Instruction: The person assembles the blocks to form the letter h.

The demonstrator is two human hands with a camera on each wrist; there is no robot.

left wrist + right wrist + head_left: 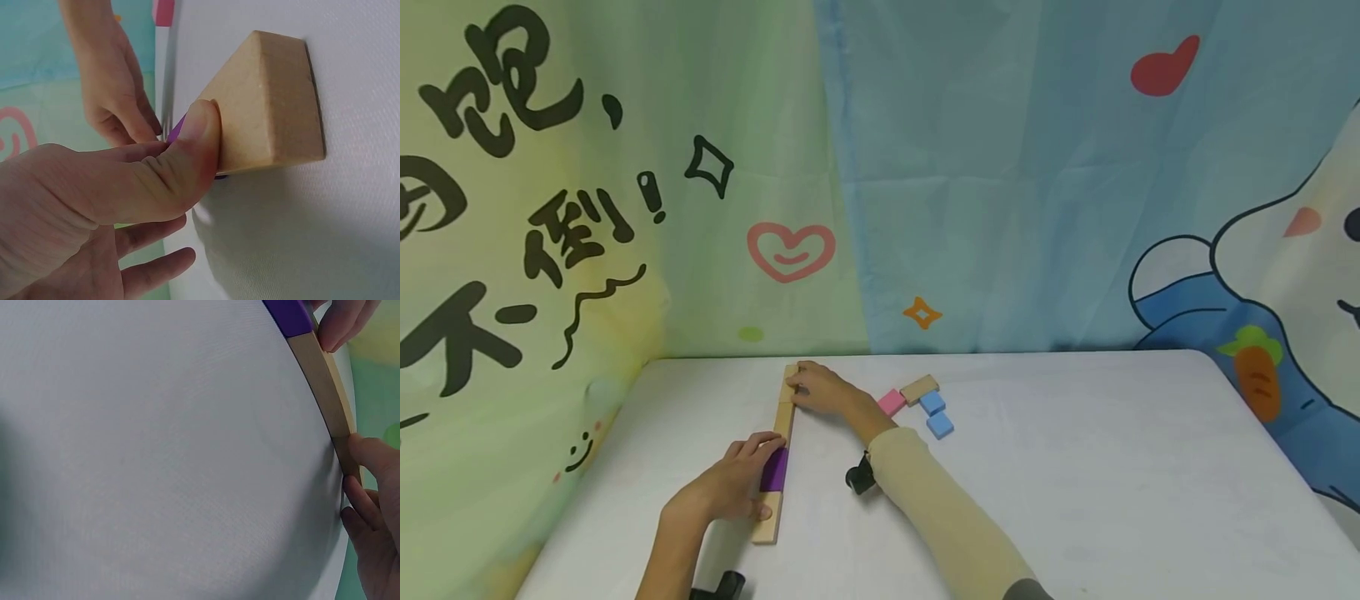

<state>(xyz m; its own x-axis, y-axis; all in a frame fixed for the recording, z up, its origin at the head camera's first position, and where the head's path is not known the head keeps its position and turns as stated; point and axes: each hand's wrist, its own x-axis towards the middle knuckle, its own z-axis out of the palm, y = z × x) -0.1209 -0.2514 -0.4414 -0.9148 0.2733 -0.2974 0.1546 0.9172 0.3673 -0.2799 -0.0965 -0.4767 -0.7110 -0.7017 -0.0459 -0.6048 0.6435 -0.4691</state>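
Note:
A straight row of blocks lies on the white table, running away from me: a near wooden block (766,532), a purple block (773,473), a middle wooden block (784,419) and a far wooden block (790,372). My left hand (733,483) reaches along the row. Its thumb presses on the near wooden block (244,119), while the other fingers stretch past the purple one to the middle block. At the far end, my right hand (826,390) pinches the far wooden block (345,456), with the thumb by its joint to the middle block (322,381).
Right of the right forearm lie a pink block (892,402), another wooden block (919,389) and two blue blocks (940,425). A printed curtain (970,208) hangs behind the table (1112,467). Dark wrist cameras (861,477) sit on both wrists.

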